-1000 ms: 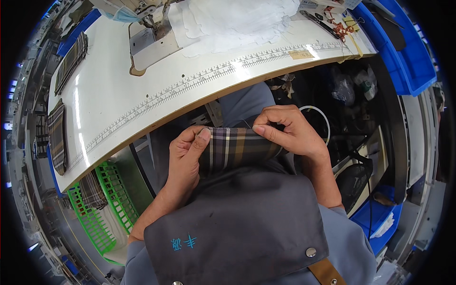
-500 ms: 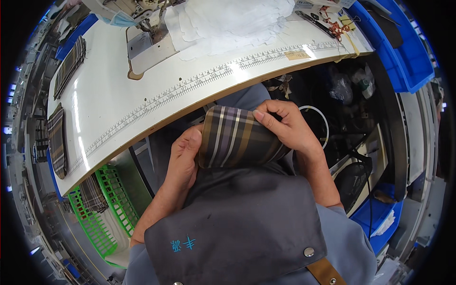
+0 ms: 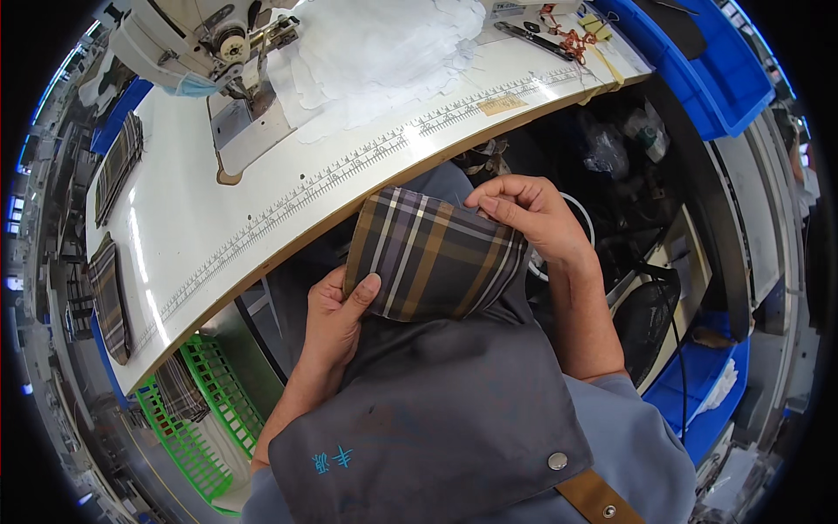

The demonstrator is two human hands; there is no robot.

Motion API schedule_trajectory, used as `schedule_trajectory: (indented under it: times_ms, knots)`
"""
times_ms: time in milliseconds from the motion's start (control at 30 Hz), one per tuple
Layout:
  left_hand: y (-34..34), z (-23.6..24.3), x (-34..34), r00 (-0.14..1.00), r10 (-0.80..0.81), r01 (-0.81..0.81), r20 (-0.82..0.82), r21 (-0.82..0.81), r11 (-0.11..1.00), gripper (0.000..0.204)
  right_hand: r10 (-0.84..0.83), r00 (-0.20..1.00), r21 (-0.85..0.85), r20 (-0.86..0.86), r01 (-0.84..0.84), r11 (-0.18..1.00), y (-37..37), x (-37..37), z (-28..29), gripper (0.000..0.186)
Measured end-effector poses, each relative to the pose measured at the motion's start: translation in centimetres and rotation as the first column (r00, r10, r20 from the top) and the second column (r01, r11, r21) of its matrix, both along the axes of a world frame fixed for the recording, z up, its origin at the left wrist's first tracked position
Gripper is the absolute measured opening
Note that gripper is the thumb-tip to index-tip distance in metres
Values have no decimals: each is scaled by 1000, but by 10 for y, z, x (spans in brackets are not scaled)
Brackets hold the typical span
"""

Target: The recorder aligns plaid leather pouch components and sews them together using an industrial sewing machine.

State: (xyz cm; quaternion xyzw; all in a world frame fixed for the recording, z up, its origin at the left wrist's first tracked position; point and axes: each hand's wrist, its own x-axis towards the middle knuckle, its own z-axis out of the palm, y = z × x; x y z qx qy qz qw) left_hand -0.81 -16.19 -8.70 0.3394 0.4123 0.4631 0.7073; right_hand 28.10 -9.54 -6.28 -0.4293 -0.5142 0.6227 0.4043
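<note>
Pinching the checked cloth (image 3: 428, 258), left hand (image 3: 339, 316) at its lower left side and right hand (image 3: 532, 218) at its top edge, the person held it over the gray apron (image 3: 428, 402), where a hard tug could have pulled it crooked.

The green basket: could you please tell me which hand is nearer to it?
Left: the left hand, at the lower left of the plaid cloth, is up and right of the green basket; the right hand, at the cloth's upper right, is farther right.
</note>
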Motion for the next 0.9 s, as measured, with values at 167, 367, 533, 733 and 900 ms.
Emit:
schedule_trajectory:
  times_ms: [167, 367, 533, 733, 900]
  knots:
    - [-1, 2, 0, 1000, -1, 0, 26, 10, 1000, 29, -35, 999, 9, -35, 36, 999, -3, 1, 0, 25]
    - [-8, 6, -3, 999, 28, -30, 43, 30, 999, 27, 35, 990, -14, -135, -37, 999, -7, 0, 4, 33]
    - [-13, 17, -4, 996, 67, -71, 65, 66, 995, 26, 69, 997, 89, -21, -67, 994, -14, -4, 5, 30]
    - [-18, 26, -5, 989, 116, -125, 90, 98, 987, 26, 55, 998, 121, -20, -52, 991, -23, -6, 13, 24]
    - [-23, 32, -6, 988, 93, -106, 123, 103, 989, 31, 9, 1000, 130, -26, -6, 992, -27, -9, 19, 23]
